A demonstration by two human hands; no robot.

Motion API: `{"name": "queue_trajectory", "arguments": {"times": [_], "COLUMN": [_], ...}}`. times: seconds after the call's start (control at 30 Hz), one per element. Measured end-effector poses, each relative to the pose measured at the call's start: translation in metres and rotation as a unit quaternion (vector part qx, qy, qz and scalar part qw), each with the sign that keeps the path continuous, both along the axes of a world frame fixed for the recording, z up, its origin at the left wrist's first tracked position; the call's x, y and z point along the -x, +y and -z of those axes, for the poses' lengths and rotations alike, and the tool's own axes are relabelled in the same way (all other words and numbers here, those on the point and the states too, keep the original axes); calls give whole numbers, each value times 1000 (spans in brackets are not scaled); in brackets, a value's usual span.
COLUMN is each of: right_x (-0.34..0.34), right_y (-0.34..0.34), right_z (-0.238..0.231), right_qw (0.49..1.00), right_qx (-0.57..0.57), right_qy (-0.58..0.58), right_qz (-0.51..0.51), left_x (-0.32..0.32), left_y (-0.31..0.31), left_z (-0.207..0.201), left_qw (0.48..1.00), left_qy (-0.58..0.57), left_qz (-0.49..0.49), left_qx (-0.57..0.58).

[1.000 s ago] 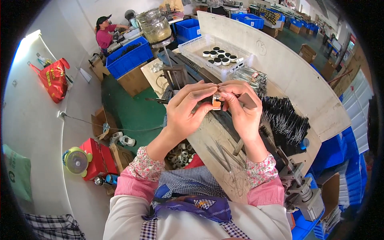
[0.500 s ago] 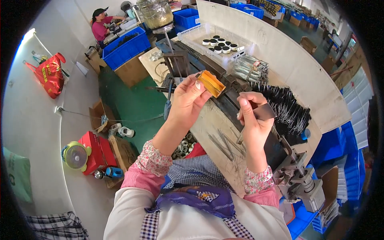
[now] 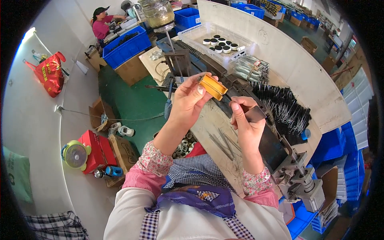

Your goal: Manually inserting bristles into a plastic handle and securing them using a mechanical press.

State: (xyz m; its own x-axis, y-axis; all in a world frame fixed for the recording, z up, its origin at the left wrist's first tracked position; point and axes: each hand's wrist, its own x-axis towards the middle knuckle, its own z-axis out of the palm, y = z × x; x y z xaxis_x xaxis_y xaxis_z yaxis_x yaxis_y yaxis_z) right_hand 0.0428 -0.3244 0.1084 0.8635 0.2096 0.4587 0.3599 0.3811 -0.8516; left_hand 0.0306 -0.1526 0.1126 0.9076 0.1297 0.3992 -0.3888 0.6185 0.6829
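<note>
Left hand (image 3: 188, 100) grasps a yellow block (image 3: 213, 86); right hand (image 3: 245, 122) pinches a dark strip (image 3: 255, 114). Behind the block, a white tray (image 3: 200, 33) holds black-and-white rolls (image 3: 220, 43).

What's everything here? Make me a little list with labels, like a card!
place: workshop bench with a machine
left hand: holds an orange block by its end
right hand: pinches a dark flat piece
hands: apart, raised over the bench
on bench: loose metal rods, black wire pile
behind: white tray of round black-and-white parts
floor: red box, blue crate
</note>
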Motion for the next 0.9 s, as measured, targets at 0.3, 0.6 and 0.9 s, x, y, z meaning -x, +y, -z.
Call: {"name": "queue_trajectory", "arguments": {"times": [0.3, 0.6, 0.9], "right_x": [0, 8, 100], "right_y": [-4, -25, -110], "right_z": [-5, 18, 89], "right_qw": [998, 995, 953], "right_qx": [-15, 3, 170], "right_qy": [62, 103, 249], "right_qz": [-19, -12, 28], "left_x": [-7, -1, 48], "left_y": [-17, -35, -76], "left_z": [15, 28, 64], "left_qw": [1000, 996, 866], "left_qy": [9, 43, -25], "left_qz": [9, 54, 93], "left_qx": [-4, -60, -491]}}
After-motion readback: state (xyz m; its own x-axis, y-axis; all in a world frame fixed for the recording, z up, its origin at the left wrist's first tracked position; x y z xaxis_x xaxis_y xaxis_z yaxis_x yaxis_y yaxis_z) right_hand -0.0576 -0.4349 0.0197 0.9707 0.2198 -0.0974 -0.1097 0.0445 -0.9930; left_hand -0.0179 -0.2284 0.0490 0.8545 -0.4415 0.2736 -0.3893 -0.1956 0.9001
